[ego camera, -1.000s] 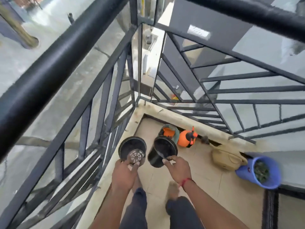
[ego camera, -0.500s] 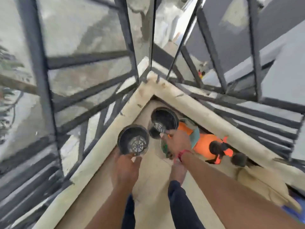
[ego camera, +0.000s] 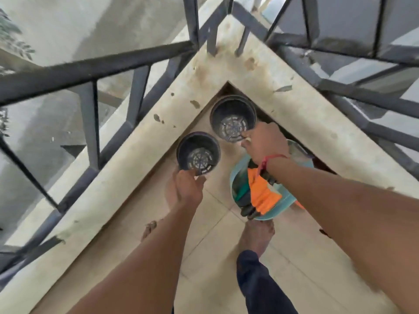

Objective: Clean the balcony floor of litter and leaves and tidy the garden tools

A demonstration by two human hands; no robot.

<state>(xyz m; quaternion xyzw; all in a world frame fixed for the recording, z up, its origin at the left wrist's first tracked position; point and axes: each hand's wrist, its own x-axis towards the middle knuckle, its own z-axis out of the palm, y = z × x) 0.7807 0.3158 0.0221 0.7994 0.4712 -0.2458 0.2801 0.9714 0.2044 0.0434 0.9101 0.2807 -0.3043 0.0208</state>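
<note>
Standing: a person's bare right foot (ego camera: 256, 236) rested on the tiled floor (ego camera: 217, 257), nearer than both sets of fingers, with a dark trouser leg (ego camera: 258, 284) above it.
Left hand: the left hand (ego camera: 184, 189) had its fingers closed on the near rim of the smaller black pot (ego camera: 198, 154), thumb at the rim's edge.
Smaller black pot: it sat just beyond the left fingertips, upright, mouth up, empty, its slotted base showing; close to the concrete kerb (ego camera: 140, 155) on the outer side of those fingers.
Teal bucket: the teal bucket (ego camera: 281, 205) lay under the right wrist, nearer than the right fingertips, with orange and green cloth (ego camera: 260, 193) inside it.
Right hand: the right hand (ego camera: 264, 143), a red thread (ego camera: 271, 158) at its wrist, pinched the near rim of the larger black pot (ego camera: 233, 120) between thumb and fingers.
Larger black pot: just beyond the right fingertips, upright and empty, tucked into the kerb's corner; whether it touched the floor could not be told.
Railing: the dark metal railing (ego camera: 95, 64) rose from the kerb, farther than both hands.
</note>
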